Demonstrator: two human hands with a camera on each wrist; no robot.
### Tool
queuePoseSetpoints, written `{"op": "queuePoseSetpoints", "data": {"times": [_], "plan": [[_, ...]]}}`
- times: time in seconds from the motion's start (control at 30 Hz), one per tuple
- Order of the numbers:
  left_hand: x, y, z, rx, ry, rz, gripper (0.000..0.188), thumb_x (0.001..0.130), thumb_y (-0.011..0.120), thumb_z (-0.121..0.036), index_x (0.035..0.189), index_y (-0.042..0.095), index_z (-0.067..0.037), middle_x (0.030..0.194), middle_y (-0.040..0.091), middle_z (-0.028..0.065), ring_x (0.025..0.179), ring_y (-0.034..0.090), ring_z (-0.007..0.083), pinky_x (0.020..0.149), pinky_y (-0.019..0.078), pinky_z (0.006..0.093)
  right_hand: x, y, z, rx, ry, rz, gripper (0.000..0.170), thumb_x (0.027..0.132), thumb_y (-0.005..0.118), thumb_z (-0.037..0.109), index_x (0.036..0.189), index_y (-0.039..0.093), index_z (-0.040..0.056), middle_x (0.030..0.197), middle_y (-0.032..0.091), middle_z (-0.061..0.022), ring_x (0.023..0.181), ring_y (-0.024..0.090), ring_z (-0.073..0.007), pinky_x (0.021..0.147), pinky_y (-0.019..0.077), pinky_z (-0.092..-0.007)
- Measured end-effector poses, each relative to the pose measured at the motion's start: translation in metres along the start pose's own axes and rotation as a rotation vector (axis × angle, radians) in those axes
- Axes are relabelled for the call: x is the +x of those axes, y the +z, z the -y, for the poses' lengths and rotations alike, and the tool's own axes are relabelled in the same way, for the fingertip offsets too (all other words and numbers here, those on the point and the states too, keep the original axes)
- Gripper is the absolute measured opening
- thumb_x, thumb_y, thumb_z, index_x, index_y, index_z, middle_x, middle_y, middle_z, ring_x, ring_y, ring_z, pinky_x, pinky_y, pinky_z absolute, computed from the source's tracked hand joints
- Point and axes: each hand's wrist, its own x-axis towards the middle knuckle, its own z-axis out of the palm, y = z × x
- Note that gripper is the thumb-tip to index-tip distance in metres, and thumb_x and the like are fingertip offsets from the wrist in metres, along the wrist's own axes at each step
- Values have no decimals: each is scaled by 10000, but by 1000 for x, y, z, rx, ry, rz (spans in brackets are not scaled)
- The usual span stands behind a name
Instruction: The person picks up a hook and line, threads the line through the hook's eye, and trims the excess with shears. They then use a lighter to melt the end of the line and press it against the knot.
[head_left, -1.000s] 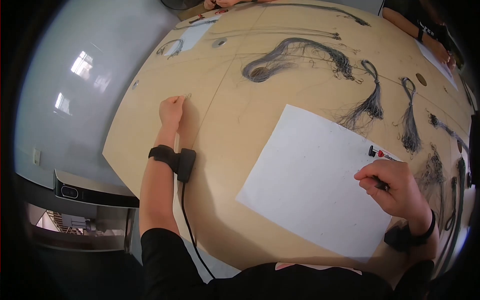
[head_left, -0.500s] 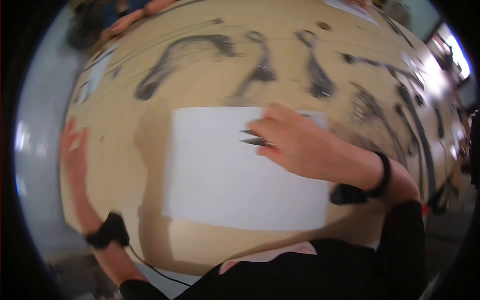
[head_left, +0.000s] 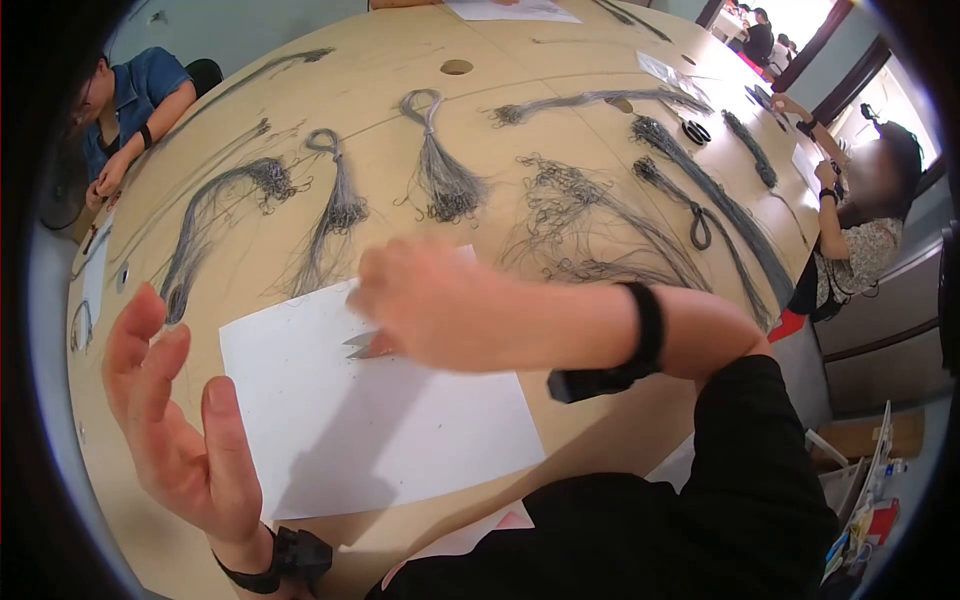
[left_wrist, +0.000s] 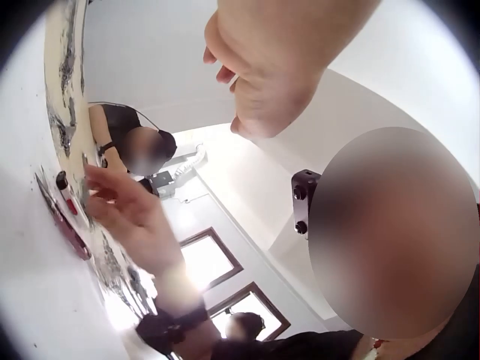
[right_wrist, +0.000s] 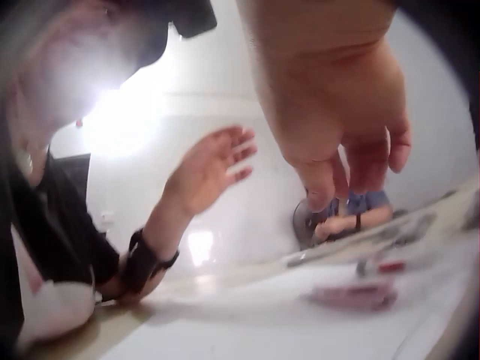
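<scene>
My left hand point(head_left: 180, 430) is raised at the left edge of the paper, palm up, its fingers apart with nothing in them. Low over the white sheet of paper point(head_left: 430, 440) is my right hand point(head_left: 450, 315), blurred in the head view. The right wrist view shows its fingers hanging loosely, holding nothing. Beneath it, thread snips point(left_wrist: 69, 232) with a pinkish-red handle lie on the paper. Only their blades point(head_left: 360, 346) and a bit of handle show in the head view. Beside the snips lies a small black-and-red tool point(left_wrist: 67, 195).
Beyond the paper lie bundles of grey line with small hooks, one looped point(head_left: 440, 170), one loosely spread point(head_left: 570, 190). Black-handled scissors point(head_left: 695, 131) lie farther right. People sit at the left and right of the table. Dark specks dot the paper.
The head view has swung right. My right hand, holding the snips half a second ago, has let them go onto the paper. My left hand has opened and come nearer from the table's left side.
</scene>
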Motion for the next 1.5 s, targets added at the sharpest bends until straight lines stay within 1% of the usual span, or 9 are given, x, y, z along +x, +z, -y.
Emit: {"op": "queuePoseSetpoints", "data": {"times": [0.03,0.1,0.2,0.27,0.67,0.8,1.07,1.33,1.5], "plan": [[-3,1,2,0,-3,-7,339,699,490,-5,1038,483,-6,1154,400,213,1081,379,314,898,278,409,-1,-20,-10,-115,-40,30,200,730,574,222,781,561,28,756,496,-77,783,491,-231,693,402,-313],[-9,2,5,-27,-33,33,328,673,491,27,998,508,-15,1153,402,205,1086,378,305,889,283,404,-12,-50,-45,261,308,-224,153,735,550,168,755,575,18,751,534,-85,738,519,-217,638,416,-296],[-10,5,5,-55,-89,14,317,648,498,44,956,530,-26,1156,400,203,1088,383,302,873,299,394,-33,-74,-125,-46,463,-223,195,715,543,170,722,560,-24,633,556,-103,576,521,-166,538,416,-297],[-11,8,3,-38,-88,34,316,641,508,40,948,534,-30,1157,399,204,1086,388,302,862,308,390,-47,-66,-173,-33,754,15,231,689,556,200,670,564,-30,548,529,-90,505,498,-139,478,401,-284],[-15,23,2,-11,-85,122,289,620,554,18,905,556,-32,1151,405,205,1040,419,295,788,347,367,-35,-38,-210,65,874,385,253,619,562,219,505,526,-4,417,440,-37,344,400,-120,327,301,-257],[-17,27,4,-43,-72,145,300,608,573,19,902,565,-35,1135,422,198,1025,428,291,763,357,352,-40,-31,-215,162,890,226,256,592,514,165,410,459,-7,372,412,-85,328,432,-169,325,354,-290],[-17,26,2,-58,-73,215,294,645,532,45,929,535,-33,1171,390,192,1058,410,284,823,347,352,-47,-39,-213,505,1032,156,184,714,513,172,635,536,7,589,502,-21,476,441,-84,387,344,-214],[-20,39,5,-112,-99,192,298,614,589,16,907,567,-32,1041,492,171,930,490,260,716,389,307,-27,-50,-161,607,835,-99,171,759,509,179,732,550,15,670,517,-10,569,447,-63,490,369,-189],[-28,50,9,-682,-450,229,218,725,569,2,942,552,-7,952,552,93,835,535,153,687,401,236,12,-50,-49,865,435,-260,118,761,561,108,799,578,-2,629,518,3,540,429,-51,459,347,-183]]}}
